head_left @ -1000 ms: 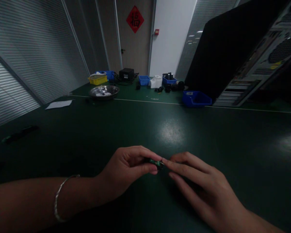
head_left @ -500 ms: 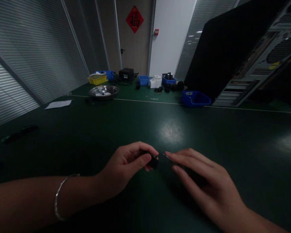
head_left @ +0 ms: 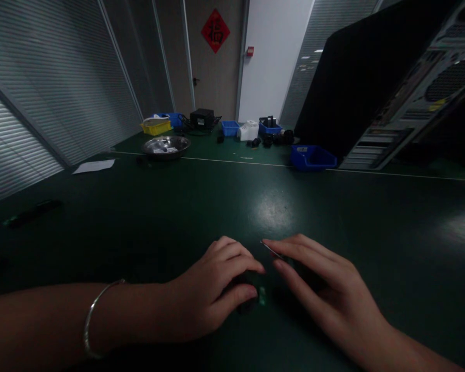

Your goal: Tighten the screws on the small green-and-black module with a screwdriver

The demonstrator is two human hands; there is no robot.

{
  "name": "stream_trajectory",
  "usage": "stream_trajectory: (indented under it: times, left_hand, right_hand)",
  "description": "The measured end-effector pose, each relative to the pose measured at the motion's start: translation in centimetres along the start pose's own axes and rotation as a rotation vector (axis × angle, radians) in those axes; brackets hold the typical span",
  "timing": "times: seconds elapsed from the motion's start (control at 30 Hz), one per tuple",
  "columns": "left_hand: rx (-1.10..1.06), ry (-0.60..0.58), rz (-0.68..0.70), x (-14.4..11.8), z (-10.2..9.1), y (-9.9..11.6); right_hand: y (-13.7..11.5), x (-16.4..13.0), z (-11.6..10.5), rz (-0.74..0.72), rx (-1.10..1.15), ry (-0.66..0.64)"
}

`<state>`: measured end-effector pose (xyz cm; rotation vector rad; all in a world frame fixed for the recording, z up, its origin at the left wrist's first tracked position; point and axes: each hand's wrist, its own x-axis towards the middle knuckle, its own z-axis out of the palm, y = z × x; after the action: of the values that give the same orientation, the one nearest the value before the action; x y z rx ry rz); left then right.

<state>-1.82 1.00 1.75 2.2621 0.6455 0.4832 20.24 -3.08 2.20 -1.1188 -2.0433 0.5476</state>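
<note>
Colours, bench view

Table (head_left: 147, 217) dark green. On it beyond the hands: steel-grey bowl (head_left: 165, 146), yellow bin (head_left: 156, 127) left of the bowl, blue bin (head_left: 313, 157) right of it. Red diamond sign (head_left: 215, 30), black character.

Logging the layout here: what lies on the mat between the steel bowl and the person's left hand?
In the head view, only bare green mat lies between the steel bowl and the left hand, crossed by a pale seam line just below the bowl.

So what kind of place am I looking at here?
Probably an electronics assembly or repair workshop: a green work mat, an opened computer case and blue parts bins along the bench.
</note>
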Motion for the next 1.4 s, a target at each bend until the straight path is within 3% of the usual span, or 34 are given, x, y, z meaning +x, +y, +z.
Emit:
stream_trajectory:
  times: [0.2, 0.4, 0.6, 0.77, 1.0, 1.2, 1.4]
  left_hand:
    - [0.043, 0.083, -0.024, -0.1, -0.2, 0.3]
    - [0.195, -0.003, -0.039, 0.2, -0.2, 0.2]
    - [0.227, -0.031, -0.069, 0.1, -0.1, 0.0]
    - [0.166, 0.062, -0.069, 0.1, 0.1, -0.2]
    - [0.091, 0.166, -0.089, 0.0, 0.2, -0.1]
    - [-0.012, 0.181, -0.111, -0.2, 0.2, -0.1]
    - [-0.163, 0.182, -0.109, -0.2, 0.4, -0.6]
  right_hand:
    - [0.2, 0.7, -0.6, 0.068, -0.042, -0.120]
    - [0.7, 0.3, -1.4, 0.181, -0.361, -0.232]
    - [0.1, -0.2, -1.3, 0.112, -0.634, -0.299]
    - [0.0, -0.1, -0.9, 0.124, -0.621, -0.369]
    - [-0.3, -0.2, -0.5, 0.258, -0.510, -0.422]
    - [0.1, -0.4, -0.5, 0.296, -0.434, -0.401]
    - [-0.7, 0.0, -1.2, 0.088, -0.258, -0.141]
